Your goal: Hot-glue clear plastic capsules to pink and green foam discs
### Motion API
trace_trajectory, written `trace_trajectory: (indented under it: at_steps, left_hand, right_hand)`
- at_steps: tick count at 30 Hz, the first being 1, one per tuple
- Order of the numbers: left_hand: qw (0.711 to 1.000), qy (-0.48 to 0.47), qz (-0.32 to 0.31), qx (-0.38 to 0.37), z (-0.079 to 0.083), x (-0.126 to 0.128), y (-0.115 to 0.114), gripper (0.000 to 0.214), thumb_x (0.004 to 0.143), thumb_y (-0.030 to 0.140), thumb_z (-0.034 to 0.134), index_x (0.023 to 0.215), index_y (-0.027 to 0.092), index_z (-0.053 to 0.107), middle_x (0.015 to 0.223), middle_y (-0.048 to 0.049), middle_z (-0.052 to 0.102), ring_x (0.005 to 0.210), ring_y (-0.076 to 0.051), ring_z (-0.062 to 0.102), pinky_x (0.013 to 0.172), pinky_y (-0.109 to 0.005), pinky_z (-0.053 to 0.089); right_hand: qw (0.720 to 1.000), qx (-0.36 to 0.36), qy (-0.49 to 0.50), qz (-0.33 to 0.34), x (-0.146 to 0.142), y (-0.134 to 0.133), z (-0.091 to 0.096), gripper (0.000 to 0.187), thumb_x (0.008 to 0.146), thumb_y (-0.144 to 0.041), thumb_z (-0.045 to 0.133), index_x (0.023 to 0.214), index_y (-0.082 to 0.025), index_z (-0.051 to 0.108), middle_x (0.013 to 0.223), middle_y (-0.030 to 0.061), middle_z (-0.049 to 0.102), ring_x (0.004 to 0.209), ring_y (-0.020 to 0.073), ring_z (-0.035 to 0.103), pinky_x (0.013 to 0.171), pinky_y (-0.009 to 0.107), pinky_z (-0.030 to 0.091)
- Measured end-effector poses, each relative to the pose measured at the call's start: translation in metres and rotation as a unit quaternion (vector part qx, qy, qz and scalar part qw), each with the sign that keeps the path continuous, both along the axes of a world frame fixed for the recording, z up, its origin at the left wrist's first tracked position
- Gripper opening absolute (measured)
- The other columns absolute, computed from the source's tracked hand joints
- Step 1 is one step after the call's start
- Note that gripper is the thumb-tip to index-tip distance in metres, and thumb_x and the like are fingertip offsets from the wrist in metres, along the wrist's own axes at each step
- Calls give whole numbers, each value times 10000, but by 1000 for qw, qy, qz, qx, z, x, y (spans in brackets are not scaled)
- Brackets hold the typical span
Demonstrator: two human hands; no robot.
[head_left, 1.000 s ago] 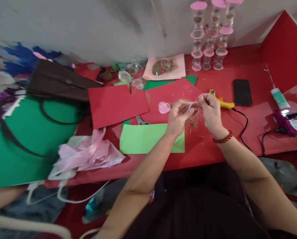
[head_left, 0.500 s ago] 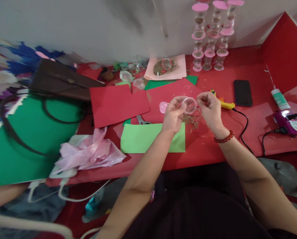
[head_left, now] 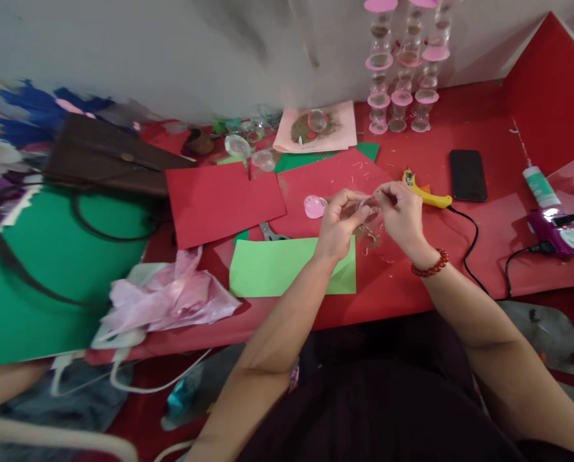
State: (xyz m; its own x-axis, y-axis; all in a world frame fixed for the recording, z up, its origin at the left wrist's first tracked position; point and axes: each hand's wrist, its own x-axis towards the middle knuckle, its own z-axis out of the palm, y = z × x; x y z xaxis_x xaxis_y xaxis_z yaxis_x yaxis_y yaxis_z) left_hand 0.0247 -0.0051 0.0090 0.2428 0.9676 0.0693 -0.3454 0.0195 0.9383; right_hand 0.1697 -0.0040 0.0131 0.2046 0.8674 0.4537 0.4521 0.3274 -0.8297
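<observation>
My left hand (head_left: 333, 232) grips a small clear plastic cup (head_left: 362, 204), thumb and fingers around its side. The cup is tilted so that its round opening shows only narrowly. My right hand (head_left: 405, 215), with a red bead bracelet at the wrist, has thumb and forefinger pinched together at the cup's right edge. What is between those fingertips is too small to make out. Below the cup lie thin pale strands and brown bits (head_left: 371, 239) on the red table. A pink round piece with clear plastic (head_left: 315, 206) rests just left of my left hand.
A yellow glue gun (head_left: 428, 194) and a black phone (head_left: 467, 175) lie to the right. Hourglass-like stacks of clear cups (head_left: 379, 61) stand at the back. Light green paper (head_left: 272, 268), red card (head_left: 224, 204), scissors (head_left: 269, 232) and a pink plastic bag (head_left: 176, 292) lie left.
The cup has tipped, so its opening shows narrower than before. My right fingertips have moved left, up to its rim. The whole view has shifted slightly.
</observation>
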Motion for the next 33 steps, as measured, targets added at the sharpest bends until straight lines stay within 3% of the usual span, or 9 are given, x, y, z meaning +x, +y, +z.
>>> trace_trajectory:
  at_steps: [7,15,23,29,33]
  left_hand:
    - [999,13,11,29,2,4,-3,387,717,494,940,912,246,716,979,-8,768,1023,-205,747,943,-400,631]
    - [997,22,25,68,-3,4,0,361,733,498,932,923,251,749,1035,-14,737,996,-176,725,929,-345,612]
    - [997,-2,12,70,6,4,-7,328,743,475,932,899,258,743,1092,-13,719,1064,-194,736,1066,-428,590]
    - [999,-49,4,12,3,2,-2,361,750,483,923,952,271,713,1084,-22,768,1087,-220,747,1021,-427,618]
    - [998,-61,-12,-25,1,-4,5,343,827,454,845,1105,293,726,1168,-45,773,1185,-250,735,1038,-439,613]
  right_hand:
    - [994,-54,95,18,-2,3,-5,199,899,-135,591,721,-220,567,703,-28,557,691,136,514,725,313,444]
    - [958,-126,249,60,-5,3,-4,282,948,-217,617,685,-219,515,639,-56,449,600,96,415,604,253,398]
    - [946,-124,296,47,1,8,-1,396,1038,-403,560,698,-248,429,615,-51,421,544,103,439,553,250,419]
    - [953,-105,282,36,3,9,1,532,1024,-623,550,675,-255,390,590,-43,420,519,106,417,509,263,403]
    - [972,-70,223,26,4,11,-5,422,1004,-510,628,712,-245,477,644,-36,510,587,107,480,572,260,448]
